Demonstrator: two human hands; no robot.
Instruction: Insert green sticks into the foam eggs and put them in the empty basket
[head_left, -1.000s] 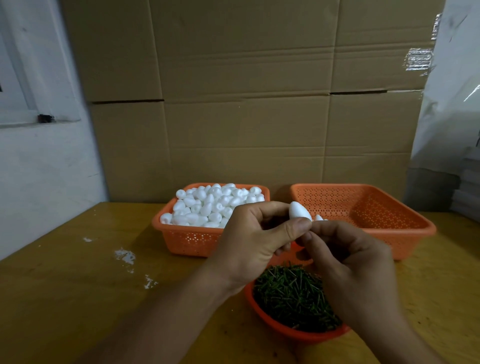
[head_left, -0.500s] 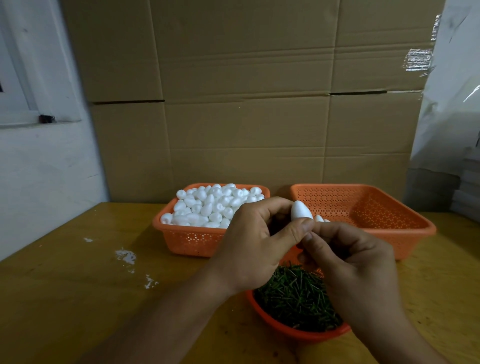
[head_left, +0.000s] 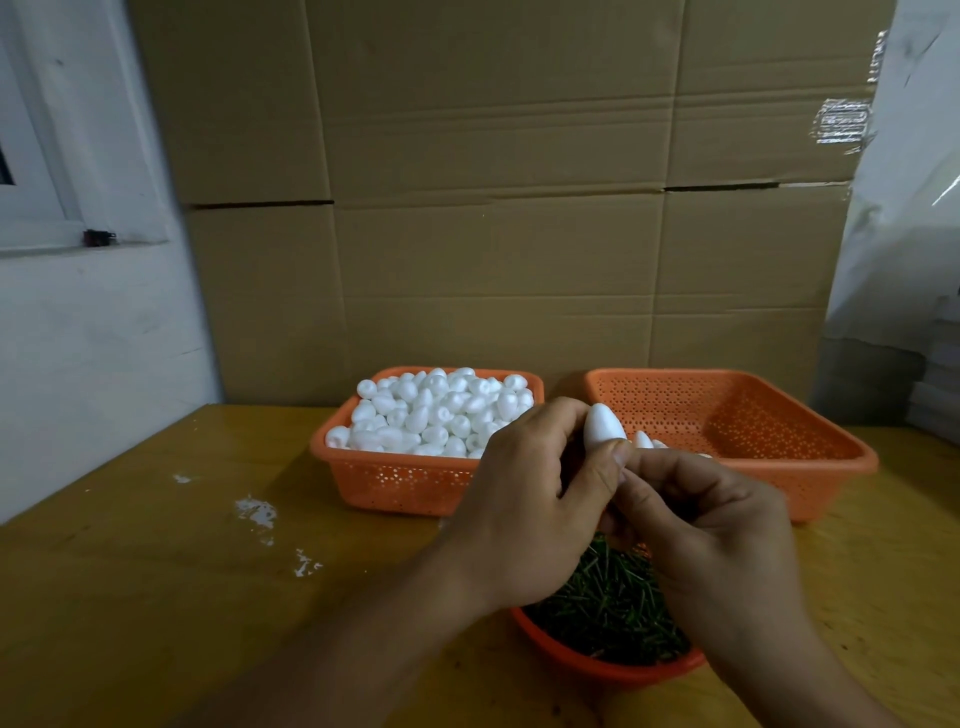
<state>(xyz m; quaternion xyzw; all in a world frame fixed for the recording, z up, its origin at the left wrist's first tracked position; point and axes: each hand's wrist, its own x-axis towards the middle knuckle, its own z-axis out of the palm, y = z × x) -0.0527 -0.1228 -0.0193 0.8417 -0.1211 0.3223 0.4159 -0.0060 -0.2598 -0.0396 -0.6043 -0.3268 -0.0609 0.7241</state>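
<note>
Three orange containers sit on the yellow worktop (head_left: 130, 597) in front of stacked cardboard boxes (head_left: 493, 182): a full basket (head_left: 405, 486) heaped with white foam eggs (head_left: 436, 410) at the back left, a second basket (head_left: 810, 467) at the back right that looks almost bare apart from a few white tips showing by its near-left corner, and a round bowl (head_left: 597, 670) of green sticks (head_left: 613, 608) nearest the person. Both hands meet above the bowl. From where I stand, the left hand (head_left: 519, 519) does the holding: its thumb and curled fingers grip one foam egg (head_left: 602, 427), which points its narrow end up and slightly away, long axis close to upright. The blunt lower end is buried behind the thumb, so the entry point is out of sight. The right hand (head_left: 711, 525) comes in from the right with its fingers bunched and pinched just under the egg, touching the left thumb; I'd judge it holds a stick, but none shows, so I can't say for sure. If so, the stick has to run up along the egg's axis into the base. The emptier basket lies just behind and to the right, nearer the right hand, though the egg sits in the left
</note>
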